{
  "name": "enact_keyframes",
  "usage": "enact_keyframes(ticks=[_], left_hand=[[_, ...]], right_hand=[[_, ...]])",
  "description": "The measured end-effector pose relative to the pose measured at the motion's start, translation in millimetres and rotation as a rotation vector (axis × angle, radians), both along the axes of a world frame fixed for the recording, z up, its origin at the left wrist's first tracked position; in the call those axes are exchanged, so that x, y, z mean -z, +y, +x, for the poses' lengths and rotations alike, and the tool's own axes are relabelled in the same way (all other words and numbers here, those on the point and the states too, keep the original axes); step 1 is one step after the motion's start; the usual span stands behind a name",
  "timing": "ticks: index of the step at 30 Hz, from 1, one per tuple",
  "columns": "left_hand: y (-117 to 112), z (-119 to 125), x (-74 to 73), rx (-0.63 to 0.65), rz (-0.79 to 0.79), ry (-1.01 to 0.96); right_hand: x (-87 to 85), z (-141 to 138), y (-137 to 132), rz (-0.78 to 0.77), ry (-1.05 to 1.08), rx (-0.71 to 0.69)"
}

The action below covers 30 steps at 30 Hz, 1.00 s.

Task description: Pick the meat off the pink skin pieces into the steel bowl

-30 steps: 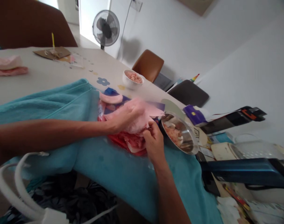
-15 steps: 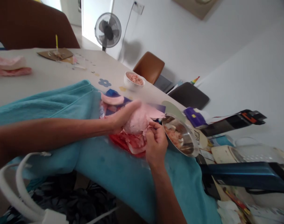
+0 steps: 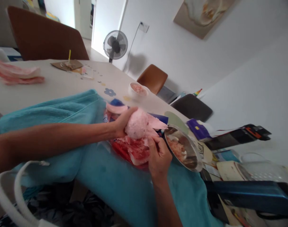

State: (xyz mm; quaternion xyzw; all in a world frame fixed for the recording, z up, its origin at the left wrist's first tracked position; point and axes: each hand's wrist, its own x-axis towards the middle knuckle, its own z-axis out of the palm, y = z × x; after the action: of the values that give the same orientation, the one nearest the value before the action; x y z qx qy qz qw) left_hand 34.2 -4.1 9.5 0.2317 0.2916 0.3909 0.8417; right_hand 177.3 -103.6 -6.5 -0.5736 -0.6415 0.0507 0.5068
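A peeled pomelo (image 3: 137, 124), pale pink with rough pith, is held up above the towel-covered table edge. My left hand (image 3: 124, 123) wraps round its left side, thumb over the top. At its lower right, my right hand (image 3: 160, 154) is closed in a pinch on a strip of pomelo pith (image 3: 150, 138); the fingertips are partly hidden. A pointed flap of pith (image 3: 158, 122) sticks out to the right. Below the fruit lie torn pink peel scraps (image 3: 139, 154) on a red plastic wrapper (image 3: 120, 148). A curved piece of peel (image 3: 117, 108) rests behind my left hand.
A steel bowl (image 3: 192, 151) with pomelo flesh stands right of my right hand. Farther back is a white bowl (image 3: 138, 90) of flesh. A teal towel (image 3: 115, 176) drapes the near edge. Peel pieces (image 3: 21, 75) lie far left; boxes and clutter crowd the right.
The view has tilted up, so the scene sits lower in it. My right hand has moved slightly down and away from the pomelo. My left hand keeps its hold.
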Motion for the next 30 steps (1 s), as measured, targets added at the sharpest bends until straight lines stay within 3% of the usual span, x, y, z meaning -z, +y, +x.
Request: enact_keyframes(ticks=[8, 14, 23, 30], left_hand=[[-2.9, 0.9, 1.0, 0.081, -0.034, 0.024], [-6.2, 2.4, 6.7, 0.164, 0.0, -0.002], [-9.4, 4.4, 9.1, 0.146, 0.003, 0.089], [-5.0, 1.7, 7.0, 0.212, -0.041, -0.01]], right_hand=[[1.4, 0.6, 0.9, 0.263, -0.26, -0.034], [1.2, -1.7, -0.7, 0.25, -0.414, -0.103], [-1.6, 1.0, 1.0, 0.152, -0.502, -0.205], [4.4, -0.4, 3.4, 0.207, -0.401, -0.166]])
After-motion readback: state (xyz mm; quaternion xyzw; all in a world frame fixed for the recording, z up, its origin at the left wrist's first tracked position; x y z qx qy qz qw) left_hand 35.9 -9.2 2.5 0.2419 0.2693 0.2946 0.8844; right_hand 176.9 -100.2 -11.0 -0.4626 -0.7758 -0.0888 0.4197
